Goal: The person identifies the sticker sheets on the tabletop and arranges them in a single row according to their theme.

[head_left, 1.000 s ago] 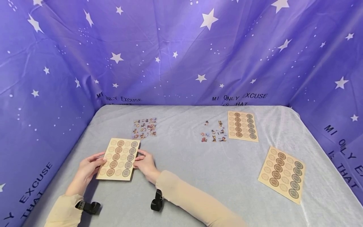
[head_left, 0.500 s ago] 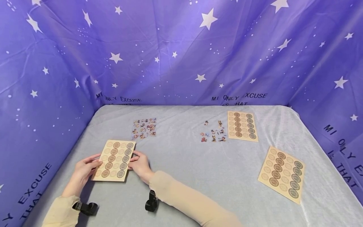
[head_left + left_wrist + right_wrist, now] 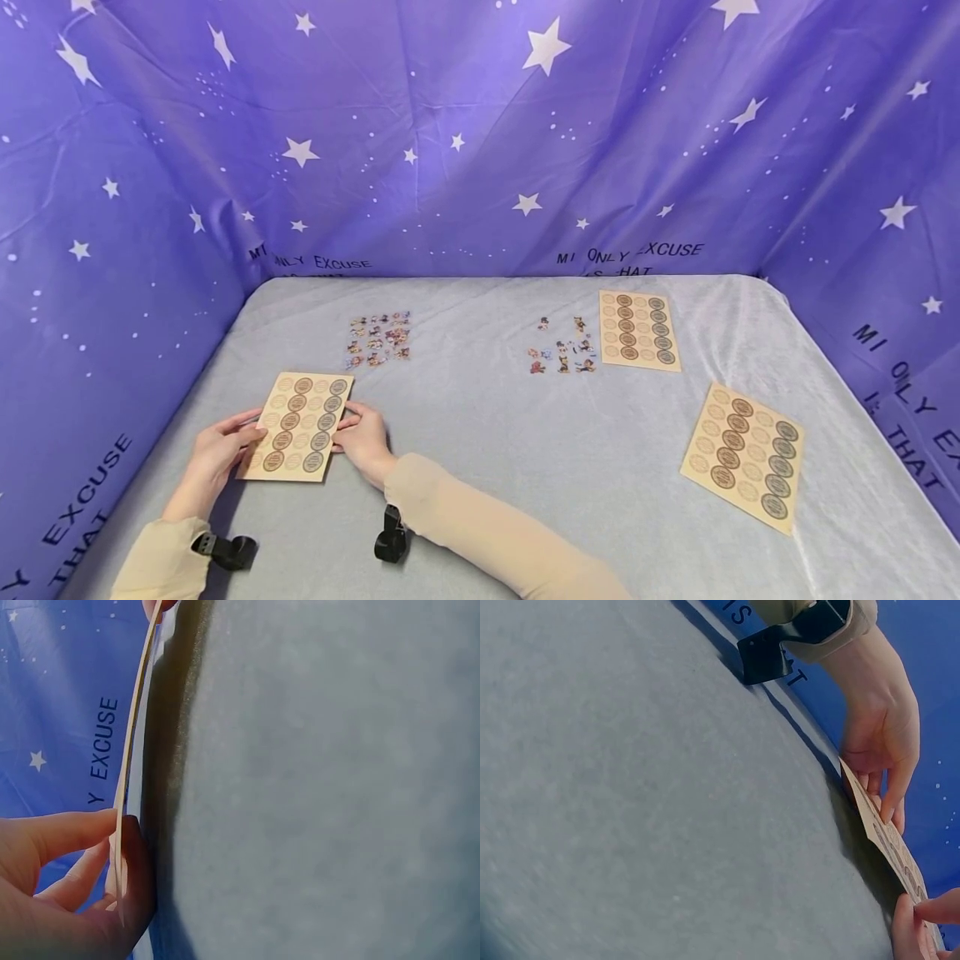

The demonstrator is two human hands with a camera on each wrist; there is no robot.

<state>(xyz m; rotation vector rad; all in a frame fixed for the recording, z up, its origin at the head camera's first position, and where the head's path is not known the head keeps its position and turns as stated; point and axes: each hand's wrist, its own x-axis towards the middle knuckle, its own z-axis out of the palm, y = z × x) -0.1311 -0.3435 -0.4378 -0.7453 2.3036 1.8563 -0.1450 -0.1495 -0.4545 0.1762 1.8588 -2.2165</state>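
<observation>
A tan sheet of round stickers (image 3: 297, 427) is held between both hands at the left front of the table. The left hand (image 3: 219, 457) pinches its left edge, thumb on the printed face and fingers behind. On the opposite edge the right hand (image 3: 365, 440) grips with its fingertips, partly hidden by the sheet. Seen nearly edge-on in the left wrist view, the sheet (image 3: 130, 750) runs between the left hand's thumb and fingers (image 3: 67, 877). In the right wrist view the sheet (image 3: 889, 844) slants above the cloth, with the right hand (image 3: 930, 926) at its near end.
Two more tan sticker sheets lie at the right, one toward the back (image 3: 639, 331) and one nearer the front (image 3: 744, 457). Small colourful character stickers lie in two groups, left of centre (image 3: 378, 339) and right of centre (image 3: 562, 356). A purple star-patterned curtain (image 3: 480, 167) surrounds the grey table (image 3: 480, 433).
Both hands have moved left and slightly toward the front with the sheet between them. Their hold looks the same. The head view has shifted slightly.
</observation>
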